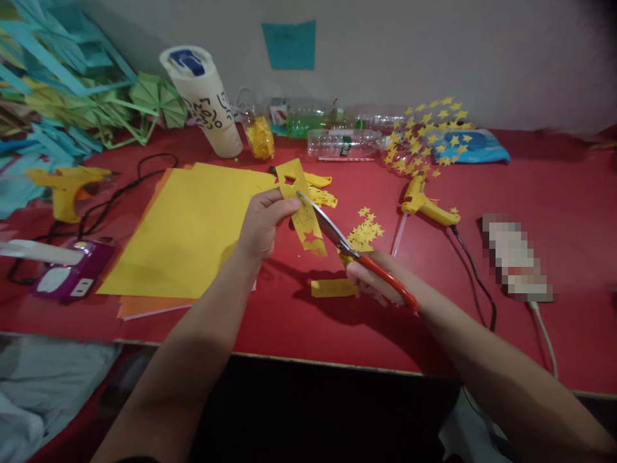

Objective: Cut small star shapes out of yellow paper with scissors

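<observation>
Between its thumb and fingers, my left hand pinches a yellow paper strip that has star-shaped holes cut in it. My right hand is wrapped round the red handles of the scissors. The blade tips meet the strip beside my left thumb. A heap of small yellow stars lies just beyond my right hand. Another yellow strip rests on the red table, left of my right hand. Yellow scraps lie behind the held strip.
Yellow sheets cover the table's left middle. A yellow glue gun and a blurred phone are on the right. Another glue gun and a purple power socket stand left. A white tumbler and plastic bottles are by the wall.
</observation>
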`<action>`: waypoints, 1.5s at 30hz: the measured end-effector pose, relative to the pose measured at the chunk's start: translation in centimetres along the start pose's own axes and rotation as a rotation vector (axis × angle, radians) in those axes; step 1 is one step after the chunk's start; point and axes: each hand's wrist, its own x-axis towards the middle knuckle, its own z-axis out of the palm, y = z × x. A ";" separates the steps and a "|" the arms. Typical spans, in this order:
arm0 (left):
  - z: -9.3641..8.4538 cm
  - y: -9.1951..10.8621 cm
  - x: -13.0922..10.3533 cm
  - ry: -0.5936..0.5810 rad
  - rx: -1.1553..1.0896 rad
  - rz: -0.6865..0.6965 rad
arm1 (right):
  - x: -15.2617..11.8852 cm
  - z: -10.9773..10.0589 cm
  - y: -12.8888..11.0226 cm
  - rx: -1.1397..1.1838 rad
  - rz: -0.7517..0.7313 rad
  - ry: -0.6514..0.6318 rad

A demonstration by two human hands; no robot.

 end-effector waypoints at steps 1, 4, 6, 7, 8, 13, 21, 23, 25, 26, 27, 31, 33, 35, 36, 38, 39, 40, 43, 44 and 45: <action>0.0 -0.1 0.0 -0.004 0.002 0.009 | 0.0 0.0 0.0 0.006 -0.001 0.003; -0.2 -0.4 0.0 -0.034 0.024 0.053 | 0.1 0.1 0.0 0.021 0.009 0.007; -0.3 -0.6 0.0 -0.059 0.048 0.077 | 0.1 0.1 0.1 0.027 0.007 0.016; -0.3 -0.7 0.0 -0.066 0.059 0.081 | 0.1 0.1 0.1 0.029 -0.006 0.022; -0.3 -0.7 -0.1 -0.068 0.069 0.079 | 0.0 0.1 0.1 0.031 -0.023 0.027; -0.3 -1.0 -0.1 -0.084 0.073 0.054 | -0.1 0.4 0.1 0.017 -0.079 0.038; -0.1 -1.2 -0.2 -0.101 0.067 0.046 | 0.4 0.6 0.6 -0.034 -0.091 0.014; -0.1 -1.2 -0.2 -0.102 0.066 0.050 | 0.4 0.7 0.5 -0.054 -0.087 0.020; -0.1 -1.3 -0.2 -0.101 0.062 0.058 | 0.4 0.8 0.3 -0.063 -0.101 0.031; -0.1 -1.4 -0.2 -0.101 0.065 0.066 | 0.4 0.8 0.2 -0.064 -0.109 0.034; 0.0 -1.4 -0.2 -0.102 0.072 0.075 | 0.3 0.9 0.1 -0.064 -0.118 0.041; 0.1 -1.5 -0.3 -0.096 0.110 0.106 | 0.2 1.0 0.0 -0.050 -0.109 0.051; 0.2 -1.5 -0.4 -0.092 0.117 0.110 | 0.3 1.0 0.1 -0.013 -0.075 0.042; 0.3 -1.5 -0.4 -0.093 0.120 0.113 | 0.4 1.1 0.3 0.027 -0.038 0.030; 0.3 -1.5 -0.4 -0.094 0.121 0.113 | 0.4 1.1 0.4 0.040 -0.025 0.028; 0.3 -1.4 -0.4 -0.093 0.124 0.114 | 0.4 1.2 0.5 0.053 -0.015 0.036; 0.3 -1.4 -0.4 -0.092 0.127 0.115 | 0.4 1.3 0.4 0.056 -0.015 0.040; 0.3 -1.4 -0.4 -0.093 0.131 0.116 | 0.4 1.3 0.4 0.057 -0.015 0.042; 0.3 -1.4 -0.4 -0.099 0.127 0.121 | 0.3 1.2 0.4 0.048 -0.034 0.049; 0.3 -1.4 -0.4 -0.103 0.121 0.124 | 0.3 1.2 0.3 0.042 -0.046 0.053; 0.3 -1.4 -0.4 -0.107 0.114 0.126 | 0.3 1.1 0.3 0.037 -0.057 0.056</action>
